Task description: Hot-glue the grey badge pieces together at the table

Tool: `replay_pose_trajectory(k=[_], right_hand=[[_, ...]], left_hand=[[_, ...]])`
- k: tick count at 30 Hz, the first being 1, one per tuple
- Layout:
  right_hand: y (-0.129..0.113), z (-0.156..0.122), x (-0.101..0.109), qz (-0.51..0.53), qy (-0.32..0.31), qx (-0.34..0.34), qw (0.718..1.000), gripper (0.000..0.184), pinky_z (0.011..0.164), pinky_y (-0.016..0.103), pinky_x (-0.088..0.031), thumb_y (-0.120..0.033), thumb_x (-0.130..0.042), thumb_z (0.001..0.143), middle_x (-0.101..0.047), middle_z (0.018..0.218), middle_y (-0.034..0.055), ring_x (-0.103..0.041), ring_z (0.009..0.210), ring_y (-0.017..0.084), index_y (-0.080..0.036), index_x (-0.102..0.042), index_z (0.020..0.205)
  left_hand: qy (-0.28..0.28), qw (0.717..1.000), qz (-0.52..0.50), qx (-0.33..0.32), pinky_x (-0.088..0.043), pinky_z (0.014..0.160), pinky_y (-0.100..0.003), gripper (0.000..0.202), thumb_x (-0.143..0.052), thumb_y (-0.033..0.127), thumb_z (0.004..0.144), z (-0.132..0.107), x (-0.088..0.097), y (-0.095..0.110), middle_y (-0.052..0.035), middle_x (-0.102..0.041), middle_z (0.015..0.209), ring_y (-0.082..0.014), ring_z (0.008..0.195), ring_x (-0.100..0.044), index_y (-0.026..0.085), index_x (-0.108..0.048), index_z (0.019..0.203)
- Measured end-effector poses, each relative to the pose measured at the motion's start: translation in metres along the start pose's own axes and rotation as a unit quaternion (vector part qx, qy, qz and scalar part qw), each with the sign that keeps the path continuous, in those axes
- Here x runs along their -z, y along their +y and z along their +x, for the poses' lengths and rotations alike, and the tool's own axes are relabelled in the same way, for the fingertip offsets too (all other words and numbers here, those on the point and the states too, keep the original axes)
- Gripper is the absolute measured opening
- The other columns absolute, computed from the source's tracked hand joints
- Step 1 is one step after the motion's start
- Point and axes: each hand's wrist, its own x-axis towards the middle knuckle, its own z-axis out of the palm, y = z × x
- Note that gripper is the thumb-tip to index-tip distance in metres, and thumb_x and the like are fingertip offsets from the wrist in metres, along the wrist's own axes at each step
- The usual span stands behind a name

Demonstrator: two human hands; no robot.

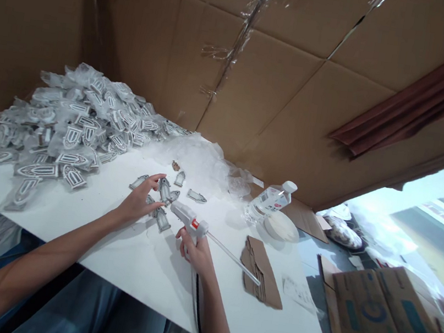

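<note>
My left hand pinches a small grey window-shaped piece between thumb and fingers, just above the white table. In my right hand is a white glue gun, its nozzle pointing left, close to the held piece. A clear glue stick sticks out of the gun's back, and a black cord hangs from its grip. Several similar pieces lie about, among them a grey arched piece to the right and another piece behind my left hand.
A heap of bagged window-shaped pieces covers the table's left side. Crumpled clear plastic bags lie at the back. To the right are a water bottle, a round whitish lid or dish and folded cardboard. Cardboard walls enclose the back.
</note>
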Motion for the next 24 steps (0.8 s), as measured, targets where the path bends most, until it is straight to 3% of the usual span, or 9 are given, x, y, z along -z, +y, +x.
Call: replay_pose_trajectory(k=[14, 24], right_hand=[[0.0026, 0.0006, -0.0003, -0.026, -0.002, -0.005, 1.000, 0.035, 0.039, 0.020, -0.031, -0.046, -0.046, 0.090, -0.046, 0.046, -0.0029, -0.037, 0.037, 0.007, -0.015, -0.054, 0.078], [0.0087, 0.0029, 0.0008, -0.028, 0.004, -0.005, 1.000, 0.037, 0.040, 0.021, -0.033, -0.049, -0.046, 0.090, -0.047, 0.047, -0.0020, -0.038, 0.037, 0.007, -0.015, -0.057, 0.081]], left_hand=[[-0.017, 0.997, 0.028, -0.073, -0.045, 0.099, -0.045, 0.023, -0.057, 0.018, 0.087, 0.0006, 0.0019, 0.0024, -0.0194, -0.045, 0.139, -0.0242, 0.134, -0.042, 0.020, -0.036, 0.096], [-0.004, 0.997, 0.046, -0.068, -0.048, 0.095, -0.044, 0.030, -0.062, 0.017, 0.084, 0.0009, 0.0015, 0.0026, -0.0198, -0.047, 0.138, -0.0248, 0.131, -0.045, 0.021, -0.035, 0.096]])
